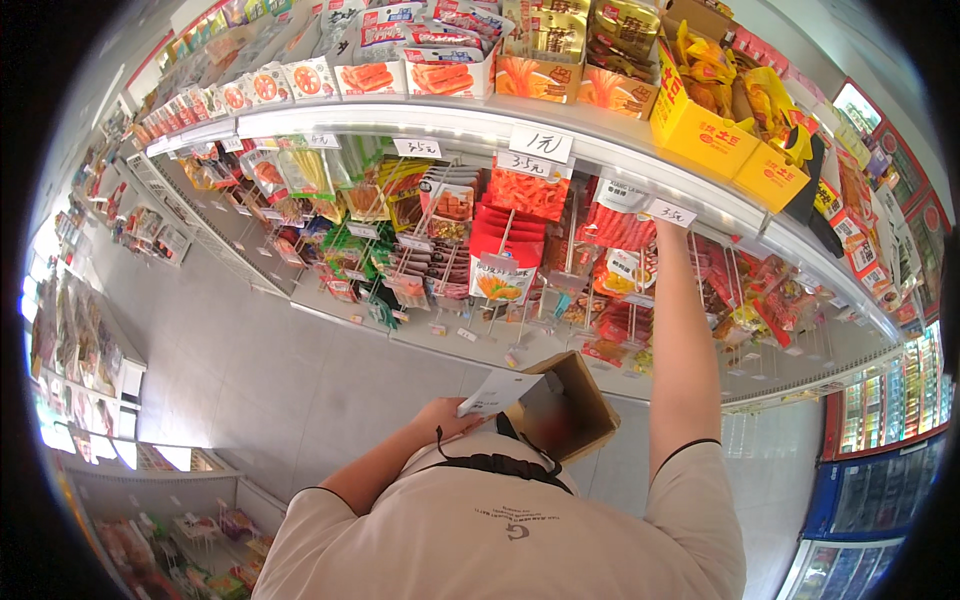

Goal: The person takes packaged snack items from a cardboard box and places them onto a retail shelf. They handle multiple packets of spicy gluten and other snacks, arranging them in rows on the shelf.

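Low in front of my body, my left hand (pixel 448 417) holds a white packet or card (pixel 501 391) that bears print. An uncovered cardboard box (pixel 604 401) stands just beyond it, its inside dark and blurred. My right arm reaches up to the hanging snack display. Only the wrist end of my right hand (pixel 670 229) shows; a white price card (pixel 670 212) and the shelf edge hide the fingers. Beside it hangs a red-and-white snack packet (pixel 616 221). Further left, red snack packets (pixel 507 251) hang on metal hooks.
A white shelf edge (pixel 442 120) curves across above the hooks. On top stand yellow snack boxes (pixel 701 146) and orange display cartons (pixel 536 79). Grey tiled floor (pixel 247 345) stretches to the left. Shelving with goods (pixel 82 330) stands at far left, drink coolers (pixel 877 390) at right.
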Demonstrator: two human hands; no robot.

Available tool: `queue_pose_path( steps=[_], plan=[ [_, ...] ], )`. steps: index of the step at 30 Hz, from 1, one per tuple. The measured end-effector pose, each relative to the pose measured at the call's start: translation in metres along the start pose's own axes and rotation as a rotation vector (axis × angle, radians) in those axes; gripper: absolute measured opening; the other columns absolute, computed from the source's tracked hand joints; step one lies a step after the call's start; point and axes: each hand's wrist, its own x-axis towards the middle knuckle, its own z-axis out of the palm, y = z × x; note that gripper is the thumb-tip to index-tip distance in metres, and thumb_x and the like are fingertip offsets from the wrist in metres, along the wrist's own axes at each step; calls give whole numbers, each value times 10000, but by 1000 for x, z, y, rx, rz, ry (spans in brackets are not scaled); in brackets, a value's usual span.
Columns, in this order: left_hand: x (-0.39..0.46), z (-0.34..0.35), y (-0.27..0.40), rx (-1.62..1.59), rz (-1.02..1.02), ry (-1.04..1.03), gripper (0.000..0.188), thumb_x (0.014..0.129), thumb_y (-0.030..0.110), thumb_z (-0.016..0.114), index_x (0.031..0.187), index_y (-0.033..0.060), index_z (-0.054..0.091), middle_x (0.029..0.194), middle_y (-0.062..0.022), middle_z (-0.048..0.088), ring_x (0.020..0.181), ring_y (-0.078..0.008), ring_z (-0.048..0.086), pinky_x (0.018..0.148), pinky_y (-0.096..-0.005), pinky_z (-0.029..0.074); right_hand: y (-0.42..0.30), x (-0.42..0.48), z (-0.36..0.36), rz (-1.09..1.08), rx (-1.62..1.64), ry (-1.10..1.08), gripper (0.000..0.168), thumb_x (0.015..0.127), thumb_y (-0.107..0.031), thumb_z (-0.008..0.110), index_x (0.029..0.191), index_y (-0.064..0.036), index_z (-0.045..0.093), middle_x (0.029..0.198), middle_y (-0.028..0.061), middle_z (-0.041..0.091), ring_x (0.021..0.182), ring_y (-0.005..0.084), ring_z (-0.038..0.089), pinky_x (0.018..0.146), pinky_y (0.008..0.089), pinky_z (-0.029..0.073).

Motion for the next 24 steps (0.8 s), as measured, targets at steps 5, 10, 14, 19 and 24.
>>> queue_pose_path(
  steps=[5,10,14,19,24],
  plan=[
    [-8,-8,2,-53,-101,81,454,872,461,694,1166,116,715,938,-155,744,884,-349,707,812,-417,542,-47,-53,-20,186,486,147,402,905,-212,685,1214,26,586,1167,209,617,1131,323,574,1013,402,438],
    [1,-21,6,-371,-175,253,469,922,429,687,1100,-5,704,878,-144,733,820,-230,697,753,-379,545,-66,-208,-71,324,699,2,298,917,-71,657,1187,0,554,1038,62,584,943,173,556,868,322,464],
    [8,-42,37,-859,-144,306,487,994,375,618,1159,-84,640,1029,-129,707,901,-184,663,778,-341,541,-86,-335,-97,610,923,-688,191,993,-198,623,1123,-61,599,983,7,606,900,110,566,839,274,481],
    [25,-46,46,-1332,-82,144,497,1023,336,569,1332,-53,538,1220,-164,665,1062,-254,675,896,-371,557,-143,-381,-141,934,1314,-1205,335,1053,-346,532,1184,-46,604,1038,50,686,806,111,637,715,273,536],
    [41,-43,53,-1316,-117,146,420,1019,262,565,1314,-37,551,1236,-141,666,1115,-264,665,931,-401,557,-131,-381,-167,926,1205,-1241,373,1069,-383,487,1175,-52,621,934,39,699,664,123,632,627,279,525]
  ],
)
